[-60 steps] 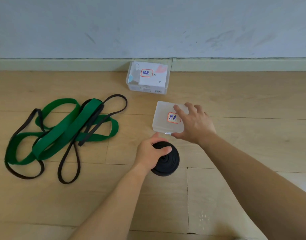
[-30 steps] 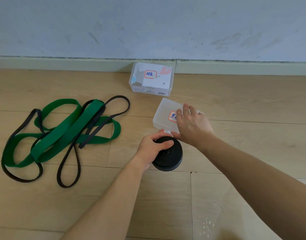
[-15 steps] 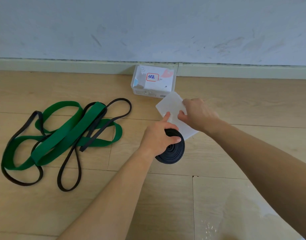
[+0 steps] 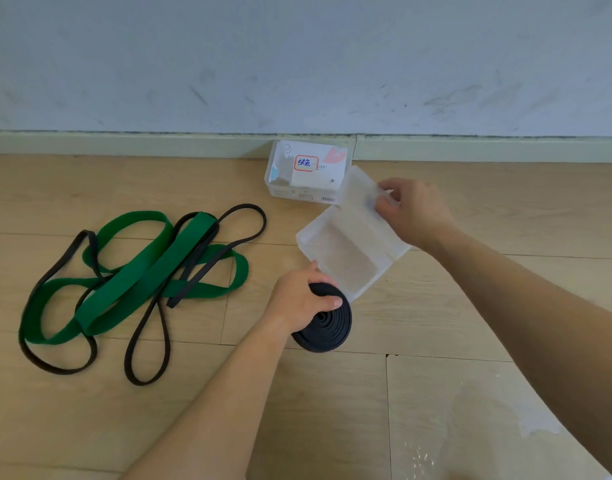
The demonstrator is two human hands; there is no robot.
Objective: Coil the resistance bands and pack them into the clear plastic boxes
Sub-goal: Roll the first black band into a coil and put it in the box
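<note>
Three bands and two clear boxes on the wooden floor point(image 4: 90, 427)

At nine o'clock one wide green band point(image 4: 141, 271) lay loose, tangled with a thin black band point(image 4: 243, 206); whether that black was one loop or more could not be told. Near the centre the left hand point(image 4: 299, 299) gripped the one coiled black band point(image 4: 332, 327) from above, fingers curled round its rim, just beside the open box point(image 4: 349, 261) at its one o'clock. The right hand point(image 4: 415, 209), at two o'clock, pinched the raised lid point(image 4: 358, 192) of that box. The second box point(image 4: 308, 174), labelled and closed, sat at twelve o'clock against the baseboard point(image 4: 124, 145), touching or just behind the raised lid.
</note>
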